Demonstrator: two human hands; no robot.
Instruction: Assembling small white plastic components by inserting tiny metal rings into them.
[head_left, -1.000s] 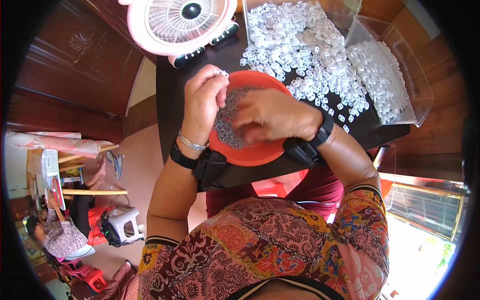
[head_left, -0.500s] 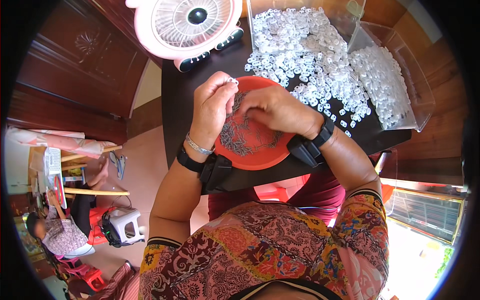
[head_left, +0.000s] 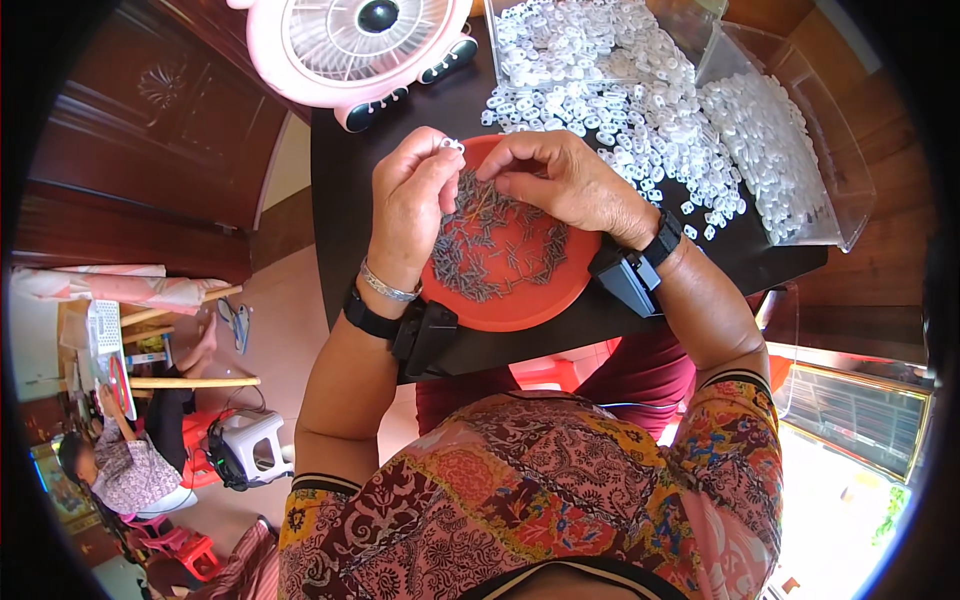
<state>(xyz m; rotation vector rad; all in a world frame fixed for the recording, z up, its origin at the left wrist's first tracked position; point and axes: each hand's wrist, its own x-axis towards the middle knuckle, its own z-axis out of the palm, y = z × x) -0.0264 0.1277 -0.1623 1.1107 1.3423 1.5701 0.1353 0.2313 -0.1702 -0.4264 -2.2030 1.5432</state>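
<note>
My left hand (head_left: 405,205) is closed above the far left rim of a round orange-red basin (head_left: 515,318). Between its thumb and forefinger is pinched a small white plastic piece with holes (head_left: 453,145). Grey screws (head_left: 480,262) lie scattered over the basin's bottom, thickest toward its left. Over the basin's far side, my right hand (head_left: 565,185) curls with thumb and forefinger drawn together; whatever is between them is too small to make out. The two hands are close together but apart.
White plastic pieces (head_left: 640,130) spread over the dark table (head_left: 350,165) from a tipped clear bin; another clear bin (head_left: 845,225) holds more. A pink fan (head_left: 335,80) stands at the far left. Away on the left a person (head_left: 140,470) sits by a white stool (head_left: 255,445).
My right hand has risen from the screws to the basin's far side, nearer my left hand. The left hand still pinches the white piece. The view has shifted slightly.
</note>
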